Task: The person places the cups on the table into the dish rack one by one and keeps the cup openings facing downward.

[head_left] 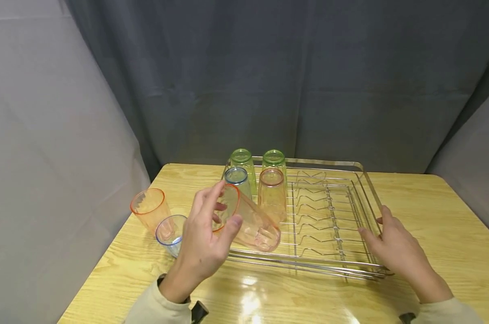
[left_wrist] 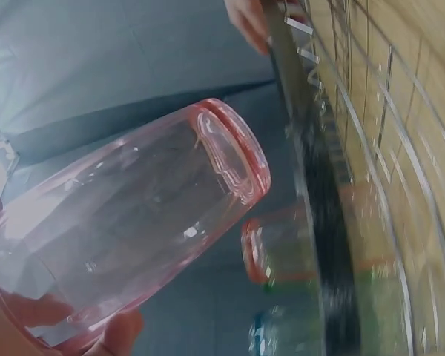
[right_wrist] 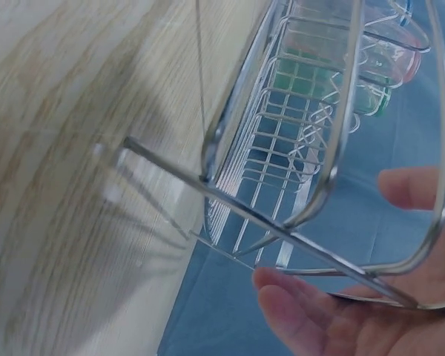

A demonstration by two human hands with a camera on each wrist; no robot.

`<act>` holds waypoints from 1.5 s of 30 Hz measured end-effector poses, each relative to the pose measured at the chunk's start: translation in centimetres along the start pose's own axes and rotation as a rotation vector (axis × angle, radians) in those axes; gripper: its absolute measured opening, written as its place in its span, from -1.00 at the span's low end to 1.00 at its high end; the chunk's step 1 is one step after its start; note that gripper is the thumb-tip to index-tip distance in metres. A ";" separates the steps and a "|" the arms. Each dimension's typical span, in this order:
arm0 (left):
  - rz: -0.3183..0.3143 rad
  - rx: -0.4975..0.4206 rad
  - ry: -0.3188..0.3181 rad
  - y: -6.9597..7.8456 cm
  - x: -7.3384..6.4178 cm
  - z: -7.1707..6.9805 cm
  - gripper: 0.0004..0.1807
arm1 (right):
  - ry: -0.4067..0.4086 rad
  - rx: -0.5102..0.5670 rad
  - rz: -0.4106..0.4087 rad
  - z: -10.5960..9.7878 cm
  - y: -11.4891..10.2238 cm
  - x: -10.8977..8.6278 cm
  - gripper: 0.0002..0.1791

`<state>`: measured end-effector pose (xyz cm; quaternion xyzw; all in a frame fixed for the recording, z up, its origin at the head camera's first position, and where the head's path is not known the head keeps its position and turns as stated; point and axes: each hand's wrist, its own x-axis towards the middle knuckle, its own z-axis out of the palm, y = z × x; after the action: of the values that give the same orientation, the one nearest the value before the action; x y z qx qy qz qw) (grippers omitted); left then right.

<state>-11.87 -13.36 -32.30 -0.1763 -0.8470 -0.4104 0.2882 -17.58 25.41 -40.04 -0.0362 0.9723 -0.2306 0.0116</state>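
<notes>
My left hand (head_left: 206, 238) grips a clear orange-pink glass (head_left: 254, 227) near its rim. The glass is tilted, its base pointing right and down above the front left of a metal wire dish rack (head_left: 317, 258). In the left wrist view the held glass (left_wrist: 141, 215) fills the middle, beside the rack's side. At the rack's right side, my right hand (head_left: 400, 249) holds the frame, fingers around the rail in the right wrist view. Upside down in the rack's left part stand a blue glass (head_left: 237, 177), an orange glass (head_left: 272, 198) and two green glasses (head_left: 243, 159).
Left of the rack, an orange glass (head_left: 151, 211) and a blue-rimmed glass (head_left: 172, 234) stand mouth up on the wooden table (head_left: 119, 270). A dark grey curtain (head_left: 244, 81) hangs behind the table, with pale cloth (head_left: 58, 148) at the left side.
</notes>
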 end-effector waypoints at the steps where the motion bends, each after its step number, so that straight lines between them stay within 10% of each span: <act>1: 0.005 -0.008 -0.009 0.2 0.1 0.4 -0.34 | 0.001 0.003 0.004 0.0 0.0 -0.1 0.06; 8: 0.028 -0.076 -0.037 1.4 0.7 2.1 -0.34 | 0.187 0.007 -0.082 -0.3 -1.2 -1.0 -0.12; 13: 0.084 -0.135 0.003 1.9 0.9 2.8 -0.30 | 0.361 0.126 -0.320 -0.7 -4.8 -2.6 -0.40; 21: 0.083 -0.214 0.010 2.9 0.6 3.9 -0.31 | 0.260 0.340 -0.700 -0.6 -9.8 -4.8 -0.27; 36: 0.062 -0.394 -0.002 3.0 -0.7 5.1 -0.23 | 0.320 0.329 -0.750 1.1 -11.3 -3.9 0.10; 41: 0.050 -0.274 -0.103 1.3 -1.0 4.0 -0.18 | 0.309 0.378 -0.782 0.7 -10.3 -3.7 0.06; 45: -0.158 -0.057 -0.141 -1.3 -0.5 2.2 -0.29 | 0.327 0.375 -0.808 -0.1 -9.8 -3.6 0.05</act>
<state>-12.98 -12.43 -34.52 -0.1455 -0.8645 -0.4423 0.1895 -13.36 16.96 -35.55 -0.3722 0.8110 -0.3907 -0.2261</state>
